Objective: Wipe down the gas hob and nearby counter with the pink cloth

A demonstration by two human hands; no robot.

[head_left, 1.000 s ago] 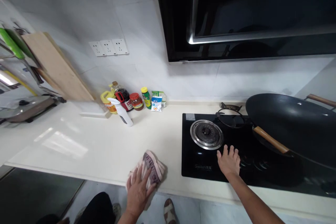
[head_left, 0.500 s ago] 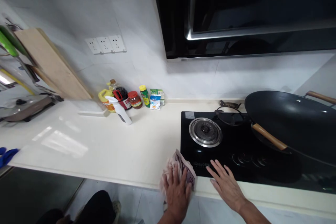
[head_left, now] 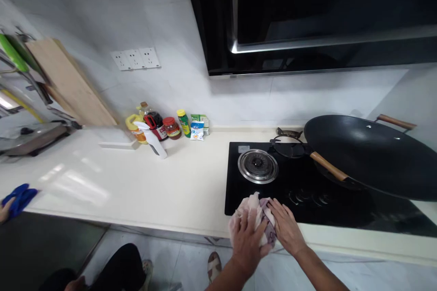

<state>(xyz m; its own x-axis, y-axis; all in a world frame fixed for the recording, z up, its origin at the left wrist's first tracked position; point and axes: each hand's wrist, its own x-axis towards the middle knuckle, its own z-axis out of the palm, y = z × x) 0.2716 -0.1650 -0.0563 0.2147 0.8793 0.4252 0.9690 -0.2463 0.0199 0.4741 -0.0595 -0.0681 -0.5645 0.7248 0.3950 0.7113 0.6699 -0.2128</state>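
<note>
My left hand (head_left: 246, 242) is pressed down on a crumpled pale pink cloth (head_left: 251, 203) with purple print, its fingers bent over the fabric and gripping it. The cloth lies over the front left edge of the black gas cooktop (head_left: 234, 198) and the white counter beside it. From the right, my right hand (head_left: 287, 228) touches the cloth's side with its fingers stretched out flat. Beyond the hands sits the round metal burner (head_left: 258, 166).
A large black wok (head_left: 365, 154) with wooden handles stands on the right burner. At the wall are a white spray bottle (head_left: 152, 141), a red-lidded jar (head_left: 172, 129) and other containers. Another person's hand (head_left: 5, 211) holds a blue cloth (head_left: 23, 198) at far left.
My left hand has moved right with the cloth, onto the cooktop's edge. My right hand now meets the cloth. At far left, another person's hand has appeared on the blue cloth.
</note>
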